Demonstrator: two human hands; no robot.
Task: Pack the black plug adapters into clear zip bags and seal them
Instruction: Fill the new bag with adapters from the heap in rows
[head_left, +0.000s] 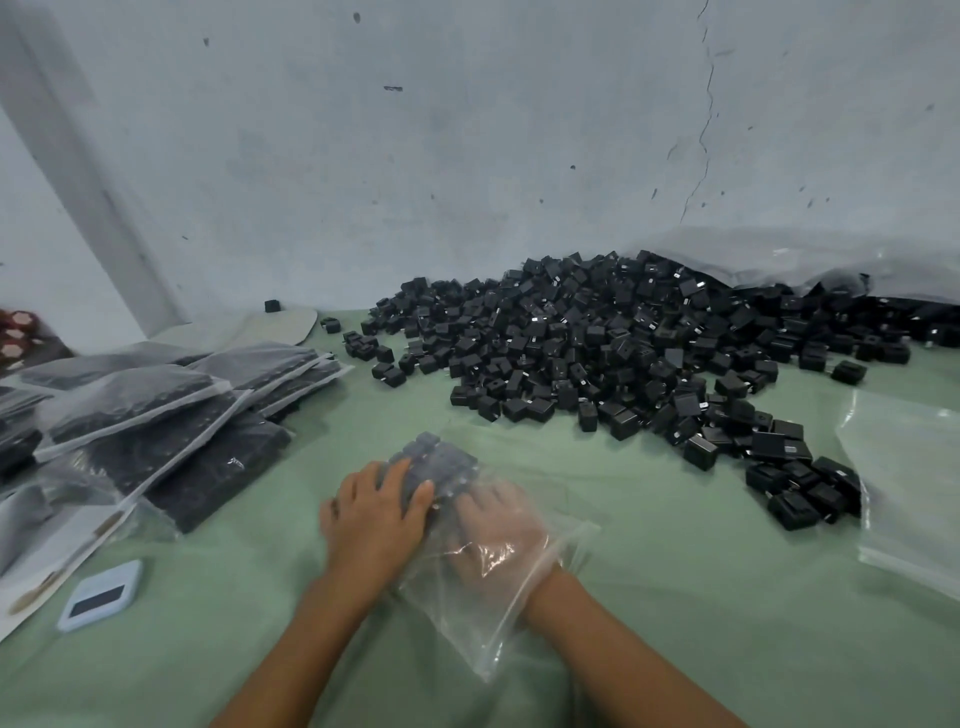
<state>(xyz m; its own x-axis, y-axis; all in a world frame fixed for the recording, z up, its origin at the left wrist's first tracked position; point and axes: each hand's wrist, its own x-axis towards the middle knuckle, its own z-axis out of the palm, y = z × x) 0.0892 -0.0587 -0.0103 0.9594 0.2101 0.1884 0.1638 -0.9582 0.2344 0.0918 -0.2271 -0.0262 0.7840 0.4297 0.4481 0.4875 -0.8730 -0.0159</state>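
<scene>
Head view: green counter lies bare near the front, hemmed by packed bags on the left and an adapter heap by the wall. Clear bag lies at centre, black adapters bunched in its far end. Left hand presses flat on it, fingers spread; right hand reaches inside, fingers extended toward the adapters.

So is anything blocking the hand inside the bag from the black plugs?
Nothing visible does. The right hand is inside the clear zip bag, right against the plug adapters. The left hand presses them through the plastic.
</scene>
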